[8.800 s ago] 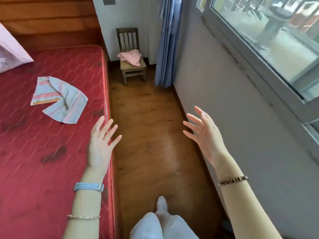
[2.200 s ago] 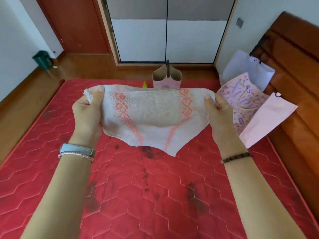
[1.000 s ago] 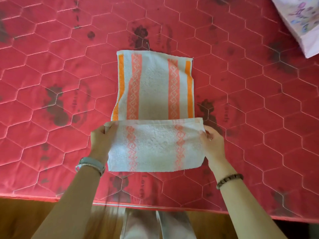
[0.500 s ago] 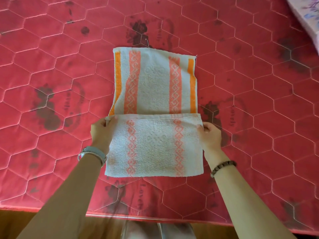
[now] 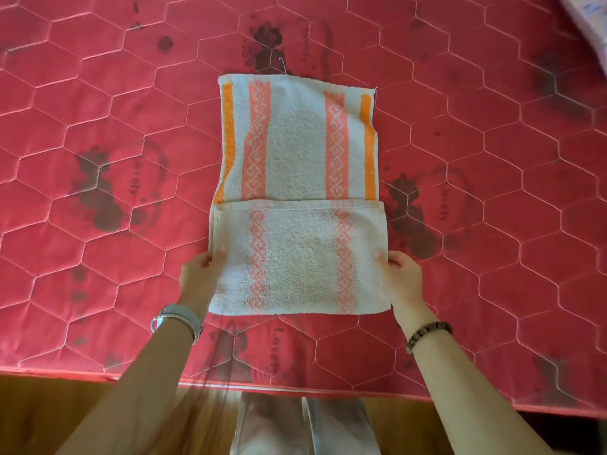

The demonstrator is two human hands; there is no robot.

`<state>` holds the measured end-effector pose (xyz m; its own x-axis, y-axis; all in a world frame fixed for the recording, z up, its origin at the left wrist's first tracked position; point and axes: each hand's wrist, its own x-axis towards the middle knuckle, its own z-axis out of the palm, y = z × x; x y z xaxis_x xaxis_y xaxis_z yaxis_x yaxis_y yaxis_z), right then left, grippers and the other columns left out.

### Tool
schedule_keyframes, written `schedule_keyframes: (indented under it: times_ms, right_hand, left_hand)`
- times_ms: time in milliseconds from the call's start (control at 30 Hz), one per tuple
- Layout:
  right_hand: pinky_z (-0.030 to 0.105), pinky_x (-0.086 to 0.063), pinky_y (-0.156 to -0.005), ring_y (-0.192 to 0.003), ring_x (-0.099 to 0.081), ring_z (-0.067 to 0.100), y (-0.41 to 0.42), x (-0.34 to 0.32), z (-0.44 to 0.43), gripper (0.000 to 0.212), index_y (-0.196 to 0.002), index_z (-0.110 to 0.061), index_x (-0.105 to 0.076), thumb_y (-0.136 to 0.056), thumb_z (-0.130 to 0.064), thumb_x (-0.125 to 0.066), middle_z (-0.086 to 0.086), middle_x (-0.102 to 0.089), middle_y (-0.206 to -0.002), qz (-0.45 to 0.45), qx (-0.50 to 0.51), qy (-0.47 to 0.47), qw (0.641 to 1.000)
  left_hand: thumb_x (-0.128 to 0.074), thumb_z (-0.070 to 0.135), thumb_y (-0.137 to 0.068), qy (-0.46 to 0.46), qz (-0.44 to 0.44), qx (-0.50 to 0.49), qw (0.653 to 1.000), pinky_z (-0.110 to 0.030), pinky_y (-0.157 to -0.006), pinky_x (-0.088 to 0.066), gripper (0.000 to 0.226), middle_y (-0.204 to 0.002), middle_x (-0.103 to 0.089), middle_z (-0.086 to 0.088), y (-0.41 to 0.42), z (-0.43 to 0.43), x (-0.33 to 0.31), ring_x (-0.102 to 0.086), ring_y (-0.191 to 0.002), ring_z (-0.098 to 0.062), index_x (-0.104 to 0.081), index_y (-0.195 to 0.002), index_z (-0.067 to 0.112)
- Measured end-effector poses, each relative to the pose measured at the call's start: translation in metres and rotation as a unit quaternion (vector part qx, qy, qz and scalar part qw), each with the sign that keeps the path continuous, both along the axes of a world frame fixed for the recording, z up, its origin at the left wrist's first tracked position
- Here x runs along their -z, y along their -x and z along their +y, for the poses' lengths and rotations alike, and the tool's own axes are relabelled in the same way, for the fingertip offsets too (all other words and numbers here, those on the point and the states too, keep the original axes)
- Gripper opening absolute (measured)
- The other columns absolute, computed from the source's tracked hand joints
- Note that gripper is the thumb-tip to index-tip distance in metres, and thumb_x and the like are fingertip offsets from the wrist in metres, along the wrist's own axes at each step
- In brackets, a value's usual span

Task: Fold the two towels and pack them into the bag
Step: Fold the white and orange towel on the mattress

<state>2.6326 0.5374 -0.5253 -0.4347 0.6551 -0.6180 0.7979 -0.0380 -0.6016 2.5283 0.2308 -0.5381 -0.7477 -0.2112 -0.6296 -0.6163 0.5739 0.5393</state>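
A white towel with pink and orange stripes (image 5: 297, 152) lies flat on the red quilted mattress (image 5: 98, 126). Its near end is folded up over itself, and the flap's edge crosses the towel about halfway. My left hand (image 5: 200, 274) pinches the flap's left side and my right hand (image 5: 399, 274) pinches its right side, thumbs on top. A corner of the pink printed bag (image 5: 591, 21) shows at the top right. No second towel is in view.
The mattress's front edge (image 5: 295, 389) runs along the bottom, with wooden floor (image 5: 49, 418) and my legs below it. Dark printed patches dot the mattress around the towel.
Since a second ago the folded flap has been laid flat on the towel, and both hands have slid back along its sides toward me. Earlier I held this towel up in the air.
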Motion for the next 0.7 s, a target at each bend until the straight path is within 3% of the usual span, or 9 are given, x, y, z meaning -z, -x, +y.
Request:
schedule_keyframes:
  times_ms: [133,333,467,600,700]
  right_hand:
    - [0.018,-0.044,-0.064,-0.075,-0.058,0.002,-0.016,-0.001,-0.003,0.017,-0.094,-0.014,-0.068,-0.094,-0.03,-0.063,-0.009,-0.065,-0.081,0.032,-0.001,-0.043,0.999]
    - [0.024,-0.046,-0.073,-0.078,-0.058,0.009,-0.045,0.005,-0.007,0.019,-0.094,-0.012,-0.069,-0.095,-0.029,-0.062,-0.004,-0.065,-0.084,0.01,-0.036,-0.057,0.998]
    - [0.012,-0.038,-0.065,-0.075,-0.054,-0.004,-0.06,0.008,-0.014,0.018,-0.095,-0.013,-0.068,-0.095,-0.03,-0.061,-0.006,-0.064,-0.083,0.001,-0.045,-0.061,0.997]
    - [0.009,-0.037,-0.061,-0.073,-0.055,-0.002,-0.075,0.007,-0.018,0.018,-0.095,-0.011,-0.067,-0.097,-0.028,-0.059,-0.007,-0.063,-0.081,-0.014,-0.094,-0.05,0.994]
    - [0.013,-0.041,-0.065,-0.078,-0.061,0.008,-0.086,0.007,-0.018,0.019,-0.096,-0.009,-0.068,-0.096,-0.026,-0.06,-0.005,-0.066,-0.082,-0.018,-0.109,-0.041,0.993]
  left_hand:
    - [-0.057,0.039,-0.098,0.022,0.036,-0.022,0.999,-0.028,-0.051,-0.03,0.044,-0.065,-0.047,-0.009,-0.018,-0.005,-0.001,-0.037,-0.056,-0.02,-0.062,-0.084,-0.003]
    - [-0.057,0.039,-0.098,0.021,0.055,-0.005,0.998,-0.028,-0.05,-0.029,0.043,-0.063,-0.046,-0.007,-0.046,-0.017,-0.004,-0.037,-0.056,-0.019,-0.062,-0.083,0.0]
    - [-0.059,0.039,-0.098,0.018,0.049,0.004,0.999,-0.026,-0.049,-0.027,0.043,-0.059,-0.045,-0.004,-0.057,-0.028,-0.002,-0.035,-0.053,-0.017,-0.064,-0.082,0.0]
    - [-0.061,0.037,-0.097,0.008,0.048,0.008,0.999,-0.027,-0.05,-0.026,0.041,-0.062,-0.046,-0.007,-0.065,-0.038,0.0,-0.035,-0.056,-0.017,-0.065,-0.082,-0.001]
    - [-0.061,0.036,-0.097,-0.004,0.049,0.016,0.999,-0.028,-0.052,-0.024,0.041,-0.06,-0.043,-0.006,-0.068,-0.046,0.002,-0.033,-0.057,-0.02,-0.063,-0.079,-0.001]
